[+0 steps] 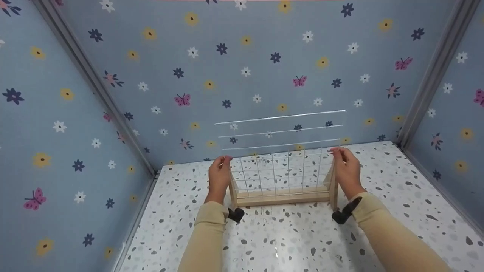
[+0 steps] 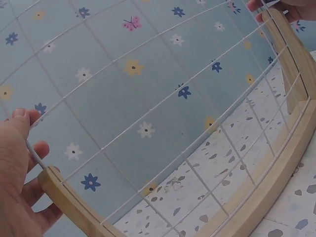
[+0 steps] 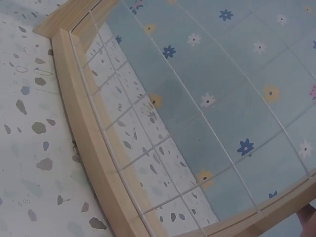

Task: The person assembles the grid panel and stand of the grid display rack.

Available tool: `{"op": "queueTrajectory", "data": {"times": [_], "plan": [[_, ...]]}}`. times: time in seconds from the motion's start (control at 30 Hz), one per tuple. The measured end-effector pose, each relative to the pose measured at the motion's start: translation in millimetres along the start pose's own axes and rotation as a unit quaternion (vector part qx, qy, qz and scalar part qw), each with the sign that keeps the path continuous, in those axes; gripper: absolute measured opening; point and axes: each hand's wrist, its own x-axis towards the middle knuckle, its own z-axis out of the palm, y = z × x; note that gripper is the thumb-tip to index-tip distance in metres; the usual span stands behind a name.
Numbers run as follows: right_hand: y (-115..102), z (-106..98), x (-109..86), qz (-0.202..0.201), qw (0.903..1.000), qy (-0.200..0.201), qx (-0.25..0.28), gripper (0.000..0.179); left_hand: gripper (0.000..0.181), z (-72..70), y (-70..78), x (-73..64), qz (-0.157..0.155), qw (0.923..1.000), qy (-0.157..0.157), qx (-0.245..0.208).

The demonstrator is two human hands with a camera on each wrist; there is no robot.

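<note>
A white wire grid panel (image 1: 280,117) stands upright in a pale wooden stand (image 1: 283,198). Its side edges run into slots in the left wooden upright (image 2: 74,200) and the right wooden upright (image 1: 333,189), and its upper part rises above them. With thumb and fingers my left hand (image 1: 218,183) pinches the grid's left edge, just over the top of the upright. My right hand (image 1: 348,172) pinches the opposite edge at about the same height. In the right wrist view the lower grid wires run close along the wooden base bar (image 3: 91,133); only a bit of the hand shows there.
The stand rests on a white speckled tabletop (image 1: 287,241). Behind it rises a blue flowered wall (image 1: 257,83), with flowered side walls at left and right. Grey metal posts (image 1: 94,81) line the corners. Dark wrist devices (image 1: 342,215) hang close to the uprights.
</note>
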Motion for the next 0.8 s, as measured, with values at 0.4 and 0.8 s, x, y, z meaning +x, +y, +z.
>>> {"op": "queueTrajectory", "data": {"times": [0.4, 0.8], "plan": [[1.7, -3.7, 2.5, -0.007, 0.9997, 0.003, -0.024, 0.045, 0.031, -0.1, 0.4, 4.4, -0.025, 0.9984, 0.002, 0.05], [0.8, -5.2, 4.2, 0.009, 0.9996, -0.006, -0.027, 0.049, 0.041, 1.1, -0.6, 4.0, -0.006, 0.9995, 0.003, 0.03]]}}
